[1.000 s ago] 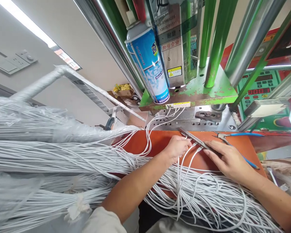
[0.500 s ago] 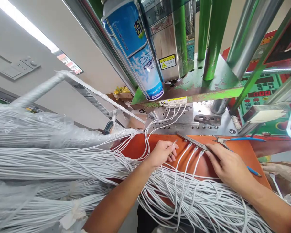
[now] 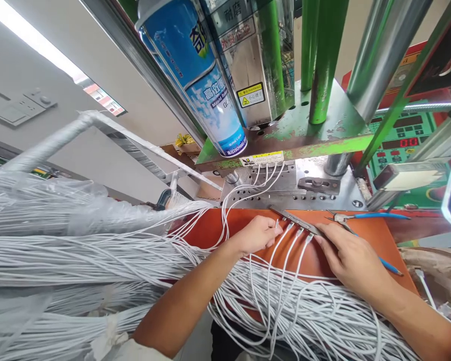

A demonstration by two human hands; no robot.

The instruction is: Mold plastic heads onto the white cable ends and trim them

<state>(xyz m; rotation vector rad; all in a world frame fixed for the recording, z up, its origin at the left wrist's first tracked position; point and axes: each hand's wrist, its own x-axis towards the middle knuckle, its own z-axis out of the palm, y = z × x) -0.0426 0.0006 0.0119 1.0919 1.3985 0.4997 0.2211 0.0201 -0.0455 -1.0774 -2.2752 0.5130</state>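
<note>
My right hand (image 3: 351, 258) grips the right end of a dark metal bar (image 3: 296, 219), holding it at a slant over the orange-brown work surface (image 3: 372, 233). Three white cables (image 3: 293, 246) have their connector ends seated along the bar's near edge and hang down towards me. At the bar's left part, my left hand (image 3: 260, 234) pinches a small cable end (image 3: 277, 223) between thumb and fingers, close to the bar's open left stretch. Whether that tip touches the bar I cannot tell. A large pile of white cables (image 3: 315, 306) lies below both hands.
Behind stands a green press (image 3: 285, 150) with a metal bed (image 3: 263, 200) and several cables running into its mould. A blue spray can (image 3: 218, 110) is at the press's front. Blue-handled pliers (image 3: 376, 216) lie right. Wrapped cable bundles (image 3: 60, 200) fill the left.
My left hand has moved right and slightly up, bringing the cable end up to the bar. My right hand still holds the bar. The whole view has shifted slightly.
</note>
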